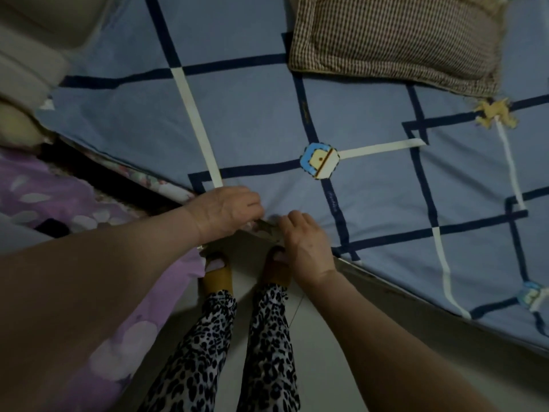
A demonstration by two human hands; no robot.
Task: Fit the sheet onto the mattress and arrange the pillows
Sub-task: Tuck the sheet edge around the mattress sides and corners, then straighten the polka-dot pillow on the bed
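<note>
Blue cotton sheet with navy and white grid lines [267,114] is lying across the mattress, its corner bunching at the bed's near corner, where the left hand [228,211] and right hand [306,242] are pinching it with curled fingers, likely to tuck it under. Brown checked fabric pillow [395,40] is waiting near the far edge.

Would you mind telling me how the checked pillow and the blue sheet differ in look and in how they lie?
The checked pillow is brown and cream in a fine check; the blue sheet carries a wide grid of dark and white stripes with cartoon patches. The pillow lies plump with a frayed corner tassel, untouched; the sheet lies flat, and the left hand and right hand grip its corner. Both are fabric and lie on the bed.
</note>
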